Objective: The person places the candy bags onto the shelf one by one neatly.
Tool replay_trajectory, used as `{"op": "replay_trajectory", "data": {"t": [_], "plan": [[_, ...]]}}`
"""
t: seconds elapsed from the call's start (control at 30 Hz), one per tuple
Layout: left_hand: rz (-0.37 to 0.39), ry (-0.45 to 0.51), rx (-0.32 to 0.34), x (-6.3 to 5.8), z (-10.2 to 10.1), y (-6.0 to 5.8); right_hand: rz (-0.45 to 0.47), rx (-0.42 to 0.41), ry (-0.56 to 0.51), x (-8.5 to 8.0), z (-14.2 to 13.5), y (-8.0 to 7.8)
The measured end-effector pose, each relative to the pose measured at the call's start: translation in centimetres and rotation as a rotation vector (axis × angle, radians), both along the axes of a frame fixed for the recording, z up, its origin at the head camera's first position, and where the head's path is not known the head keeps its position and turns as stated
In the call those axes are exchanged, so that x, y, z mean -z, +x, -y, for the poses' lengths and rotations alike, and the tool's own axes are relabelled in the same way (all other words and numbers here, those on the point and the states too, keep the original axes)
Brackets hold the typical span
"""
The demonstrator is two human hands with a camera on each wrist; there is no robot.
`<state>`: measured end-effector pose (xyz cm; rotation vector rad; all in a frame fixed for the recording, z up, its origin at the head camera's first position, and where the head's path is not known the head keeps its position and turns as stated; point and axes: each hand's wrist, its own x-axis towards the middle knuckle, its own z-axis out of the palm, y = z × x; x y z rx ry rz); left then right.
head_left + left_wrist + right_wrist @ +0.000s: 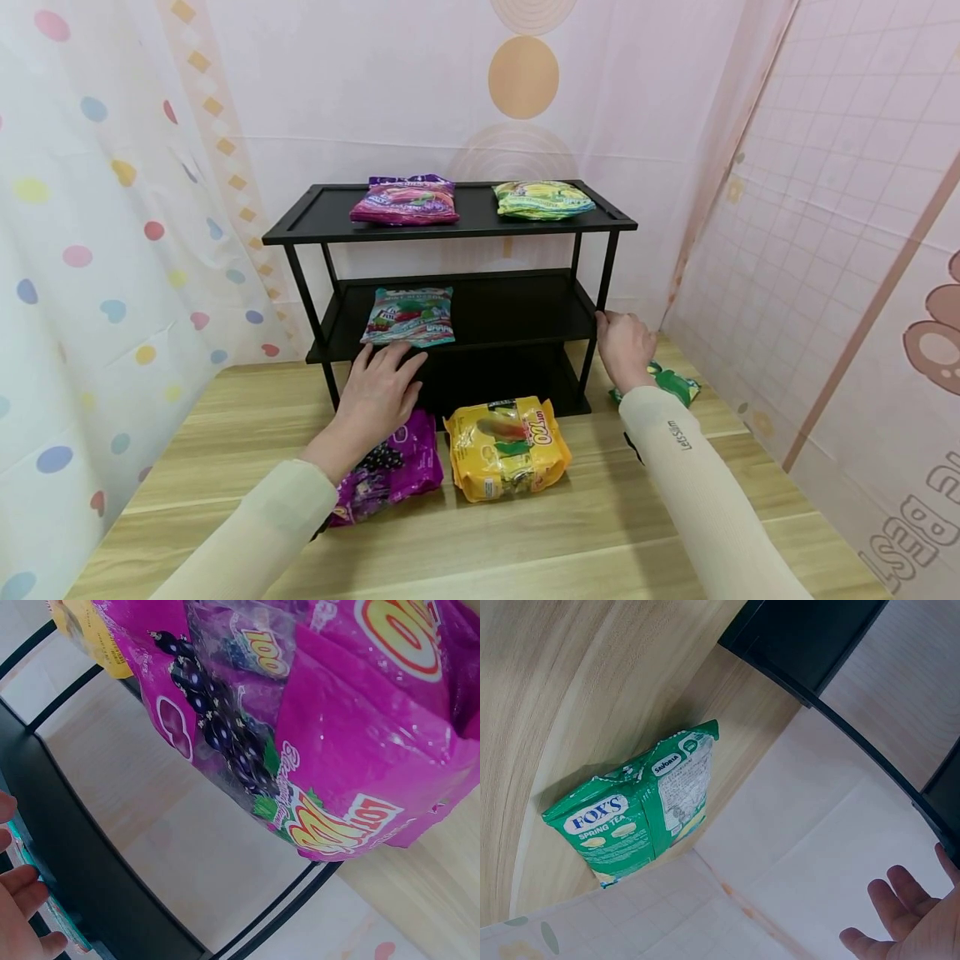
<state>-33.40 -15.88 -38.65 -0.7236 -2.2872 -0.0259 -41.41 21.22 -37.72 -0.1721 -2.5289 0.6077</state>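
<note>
Head: left hand [375, 393] spread at teal packet [411, 315]; right hand [627, 346] touches rack [517, 308] — grip unclear.

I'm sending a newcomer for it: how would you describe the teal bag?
Find the black rack on the wooden table. On its middle shelf, left of centre, lies the teal bag. It is the only bag on that shelf; the pink-purple bag and yellow-green bag sit above.

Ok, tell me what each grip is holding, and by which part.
Left grip: nothing, just at the near edge of the teal packet. Right grip: at the front post beside the middle shelf; whether it grasps that post cannot be told.
</note>
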Motion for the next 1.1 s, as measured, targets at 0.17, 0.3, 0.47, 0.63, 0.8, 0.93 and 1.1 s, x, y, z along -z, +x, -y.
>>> {"op": "replay_trajectory", "data": {"t": [0.17, 0.3, 0.47, 0.63, 0.8, 0.93, 1.1], "plan": [[0.029, -0.012, -0.022, -0.22, -0.13, 0.10, -0.003, -0.002, -0.003, -0.03, 0.00, 0.03], [0.049, -0.020, -0.034, -0.34, -0.27, 0.06, -0.006, -0.006, -0.008, -0.03, 0.00, 0.05], [0.069, -0.029, -0.040, -0.37, -0.47, 0.02, -0.013, -0.009, -0.013, -0.07, -0.03, 0.08], [0.095, -0.029, -0.048, -0.48, -0.61, 0.03, -0.016, -0.008, -0.009, -0.13, -0.02, 0.16], [0.107, -0.039, -0.061, -0.62, -0.76, -0.07, -0.009, -0.007, -0.012, -0.15, 0.00, 0.23], [0.125, -0.046, -0.071, -0.72, -0.79, -0.19, -0.005, -0.007, -0.012, -0.14, 0.00, 0.19], [0.148, -0.045, -0.083, -0.81, -0.80, -0.37, -0.007, -0.005, -0.011, -0.11, 0.04, 0.15]]}}
